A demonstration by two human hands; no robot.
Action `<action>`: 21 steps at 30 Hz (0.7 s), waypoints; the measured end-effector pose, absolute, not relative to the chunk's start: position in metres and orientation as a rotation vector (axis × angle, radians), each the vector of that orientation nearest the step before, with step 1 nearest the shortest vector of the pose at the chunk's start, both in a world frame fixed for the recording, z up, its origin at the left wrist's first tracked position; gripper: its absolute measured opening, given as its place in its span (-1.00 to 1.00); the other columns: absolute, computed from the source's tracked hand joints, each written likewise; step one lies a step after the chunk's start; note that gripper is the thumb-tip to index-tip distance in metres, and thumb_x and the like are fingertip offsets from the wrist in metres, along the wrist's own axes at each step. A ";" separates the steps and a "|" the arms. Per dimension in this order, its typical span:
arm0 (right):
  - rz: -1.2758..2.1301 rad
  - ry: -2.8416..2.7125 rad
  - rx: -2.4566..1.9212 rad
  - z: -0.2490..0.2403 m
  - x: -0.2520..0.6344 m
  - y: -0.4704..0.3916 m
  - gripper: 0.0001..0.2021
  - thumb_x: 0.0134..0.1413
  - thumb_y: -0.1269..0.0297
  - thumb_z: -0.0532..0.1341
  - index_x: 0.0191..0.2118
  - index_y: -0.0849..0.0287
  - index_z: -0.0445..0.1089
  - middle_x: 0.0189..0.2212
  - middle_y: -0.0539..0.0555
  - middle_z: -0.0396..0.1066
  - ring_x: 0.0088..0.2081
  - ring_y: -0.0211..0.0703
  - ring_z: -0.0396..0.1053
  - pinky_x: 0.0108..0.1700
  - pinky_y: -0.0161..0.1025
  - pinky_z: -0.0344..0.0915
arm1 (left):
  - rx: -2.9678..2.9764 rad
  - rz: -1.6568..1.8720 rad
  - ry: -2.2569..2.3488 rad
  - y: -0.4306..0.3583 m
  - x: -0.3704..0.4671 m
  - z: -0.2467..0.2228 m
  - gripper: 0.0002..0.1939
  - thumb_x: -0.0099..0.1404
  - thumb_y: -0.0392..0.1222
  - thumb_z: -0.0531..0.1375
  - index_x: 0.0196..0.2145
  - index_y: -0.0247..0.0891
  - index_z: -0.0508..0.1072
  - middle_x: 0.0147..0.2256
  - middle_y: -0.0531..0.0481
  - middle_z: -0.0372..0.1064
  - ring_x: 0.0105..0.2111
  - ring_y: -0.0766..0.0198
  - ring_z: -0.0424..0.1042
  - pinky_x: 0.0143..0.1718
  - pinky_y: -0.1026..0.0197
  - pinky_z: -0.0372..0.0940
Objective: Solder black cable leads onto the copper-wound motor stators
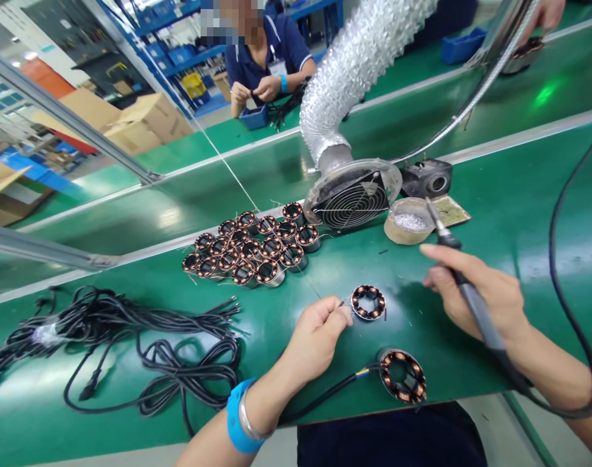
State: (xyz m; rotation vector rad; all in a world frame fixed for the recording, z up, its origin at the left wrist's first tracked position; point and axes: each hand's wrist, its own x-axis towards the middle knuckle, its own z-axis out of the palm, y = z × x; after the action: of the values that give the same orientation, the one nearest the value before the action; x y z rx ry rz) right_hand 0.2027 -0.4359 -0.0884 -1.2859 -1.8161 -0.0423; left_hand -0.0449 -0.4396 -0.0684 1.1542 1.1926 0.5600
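My left hand (320,334), with a blue band and a silver bangle at the wrist, pinches a thin wire at the left side of a copper-wound ring (369,303) on the green table. My right hand (481,295) holds a soldering iron (477,311), its tip pointing up and left over the rim of a round tub (409,222) of shiny bits. Nearer the table's front edge lies a second copper-wound ring (402,376), joined to a black cable with coloured wires (342,387).
Several copper-wound rings (250,250) stand grouped at centre left. Black cables (179,370) lie at left. Behind are a fan (357,202) with a silver duct (354,71) and a black holder (428,178). A person (271,58) works across the line; another person's hand (549,14) shows top right.
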 end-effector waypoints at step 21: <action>0.484 -2.042 -0.669 -0.088 0.144 -0.426 -0.74 0.14 0.56 0.14 -0.06 0.19 0.29 -0.40 0.04 0.37 -0.39 -0.21 0.24 -0.33 -0.24 0.22 | 1.114 0.634 1.177 -0.434 -0.054 -0.065 -0.71 0.15 -0.02 0.31 -0.44 -0.32 0.41 -0.59 0.17 0.15 -0.58 0.47 0.05 -0.54 0.38 -0.02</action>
State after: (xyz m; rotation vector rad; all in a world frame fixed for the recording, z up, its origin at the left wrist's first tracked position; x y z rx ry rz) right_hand 0.1437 -0.4261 -0.0885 -0.6690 -2.0417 0.4837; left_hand -0.0539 -0.4344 -0.0646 1.1144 1.1770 0.6338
